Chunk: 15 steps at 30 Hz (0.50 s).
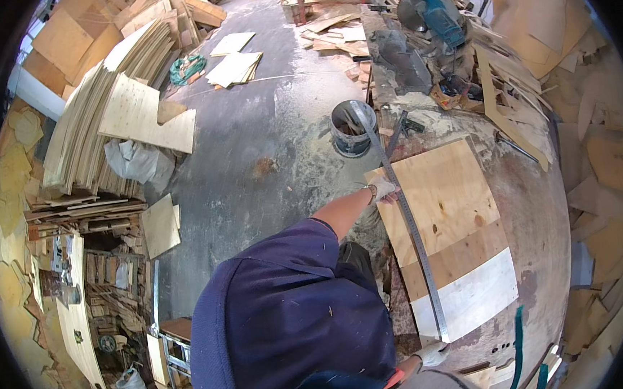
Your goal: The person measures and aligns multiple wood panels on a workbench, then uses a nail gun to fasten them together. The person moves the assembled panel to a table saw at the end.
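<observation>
A long metal ruler [418,248] lies lengthwise across a plywood board [445,199] on the workbench. Its far end reaches past the board, over a bucket. My left hand [383,189], in a pale glove, is at the board's left edge with its fingers closed on the ruler. At the ruler's near end is my right hand [432,354], also gloved, its fingers closed at the tip beside the board's near edge; its fingertips are partly hidden. The board has a white band [470,292] across its near part and a darker brown strip above it.
The dark bucket [351,142] holds scraps beside the workbench [536,251]. A blue circular saw [436,16] sits farther along it, among wood offcuts. Plywood sheets [100,115] are stacked at the left, with a white sack [139,163] against them. Loose panels [234,68] lie on the floor.
</observation>
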Tool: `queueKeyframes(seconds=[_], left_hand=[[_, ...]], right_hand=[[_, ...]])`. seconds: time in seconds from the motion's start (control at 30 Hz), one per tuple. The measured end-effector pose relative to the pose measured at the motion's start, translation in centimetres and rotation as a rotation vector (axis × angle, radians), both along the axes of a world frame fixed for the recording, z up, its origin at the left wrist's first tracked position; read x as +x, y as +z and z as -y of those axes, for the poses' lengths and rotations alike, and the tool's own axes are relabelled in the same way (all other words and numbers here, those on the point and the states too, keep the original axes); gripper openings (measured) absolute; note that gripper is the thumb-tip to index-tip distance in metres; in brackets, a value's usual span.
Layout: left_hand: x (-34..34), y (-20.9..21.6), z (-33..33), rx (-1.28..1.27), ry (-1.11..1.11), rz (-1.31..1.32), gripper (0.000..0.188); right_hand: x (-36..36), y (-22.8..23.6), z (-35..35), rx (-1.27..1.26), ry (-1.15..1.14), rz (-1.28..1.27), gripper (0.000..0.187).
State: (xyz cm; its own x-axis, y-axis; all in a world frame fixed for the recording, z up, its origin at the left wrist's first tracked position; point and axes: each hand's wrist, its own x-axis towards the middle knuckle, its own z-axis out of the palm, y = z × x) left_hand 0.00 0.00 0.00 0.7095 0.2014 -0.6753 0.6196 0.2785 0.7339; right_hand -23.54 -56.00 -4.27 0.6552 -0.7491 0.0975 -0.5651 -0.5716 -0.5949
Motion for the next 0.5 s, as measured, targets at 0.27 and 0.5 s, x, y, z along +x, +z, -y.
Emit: queueKeyframes(seconds=[0.27, 0.5], left_hand=[[-0.1, 0.4, -0.2, -0.008, -0.031, 0.002, 0.031], [0.2, -1.5, -0.8, -0.044, -0.023, -0.015, 0.028]], right_hand=[[-0.2, 1.1, -1.2, 0.028, -0.012, 0.051, 0.044], [0.0, 3.1, -2.6, 0.124, -0.019, 0.012, 0.041]])
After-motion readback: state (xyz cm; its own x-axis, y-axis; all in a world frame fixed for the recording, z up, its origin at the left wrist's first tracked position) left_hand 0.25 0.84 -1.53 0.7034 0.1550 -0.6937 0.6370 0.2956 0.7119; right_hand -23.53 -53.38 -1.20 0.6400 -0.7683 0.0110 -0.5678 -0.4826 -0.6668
